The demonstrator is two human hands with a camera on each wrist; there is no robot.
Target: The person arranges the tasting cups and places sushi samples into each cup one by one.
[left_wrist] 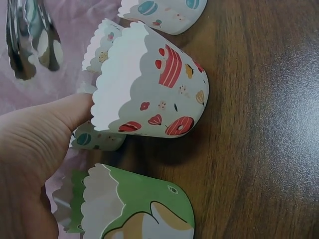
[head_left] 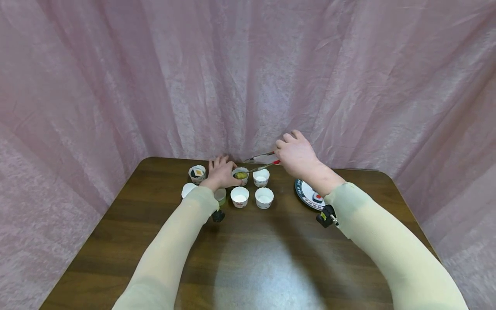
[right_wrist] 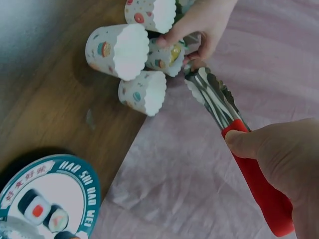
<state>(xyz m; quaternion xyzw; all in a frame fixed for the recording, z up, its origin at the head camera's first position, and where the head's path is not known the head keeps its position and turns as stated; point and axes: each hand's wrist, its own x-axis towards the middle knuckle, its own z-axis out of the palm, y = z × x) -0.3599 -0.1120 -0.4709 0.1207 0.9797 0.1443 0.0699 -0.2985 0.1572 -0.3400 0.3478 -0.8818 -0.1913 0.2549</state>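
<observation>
My left hand (head_left: 222,173) is at the back row of paper baking cups, its thumb and fingers around the rim of one printed cup (right_wrist: 158,60). In that cup is a yellow-green piece (head_left: 241,175). My right hand (head_left: 297,154) grips the red handles of metal tongs (right_wrist: 215,98), raised to the right of the cup. The tongs' scalloped tips spread apart near my left fingers in the right wrist view, with nothing visible between them. A white cup with red cake prints (left_wrist: 162,94) stands close to my left thumb.
More paper cups stand around: white ones (head_left: 264,199) in front, a green one (left_wrist: 154,189) under my left wrist, and one at back left holding a sushi-like piece (head_left: 198,172). A teal-rimmed plate (right_wrist: 90,199) with several sushi pieces sits right. Pink curtain (head_left: 248,86) hangs behind the table.
</observation>
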